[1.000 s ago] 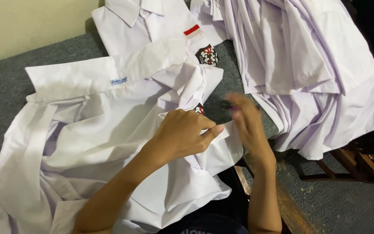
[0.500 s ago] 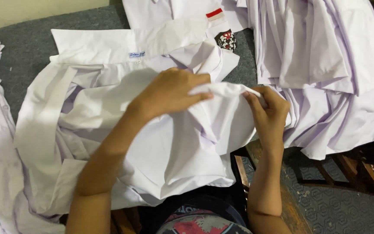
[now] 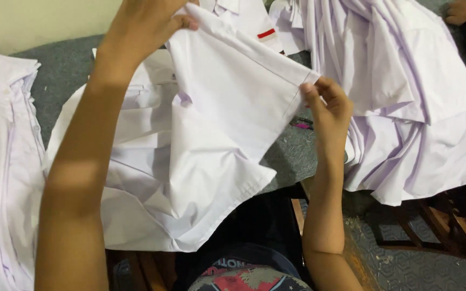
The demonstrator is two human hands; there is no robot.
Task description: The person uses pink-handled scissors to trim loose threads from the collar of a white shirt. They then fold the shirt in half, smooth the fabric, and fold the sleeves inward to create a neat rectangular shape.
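A person's left hand (image 3: 146,27) and right hand (image 3: 327,105) pinch the opposite corners of a plain white cotton shirt (image 3: 217,134), lifting its smooth, hemmed panel above the grey bench (image 3: 60,70). More white shirts are heaped at the bench's right edge (image 3: 405,97) and stacked at its left edge (image 3: 1,161).

Grey felt-covered table (image 3: 66,59) w/ white shirt piles (image 3: 405,97) & small pink pen (image 3: 301,125) lying on it.

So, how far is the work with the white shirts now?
Done: a neat stack of shirts lies at the left. In hand: the left hand and right hand hold one white shirt up by its edge. Left, it seems: a loose heap of shirts at the right.
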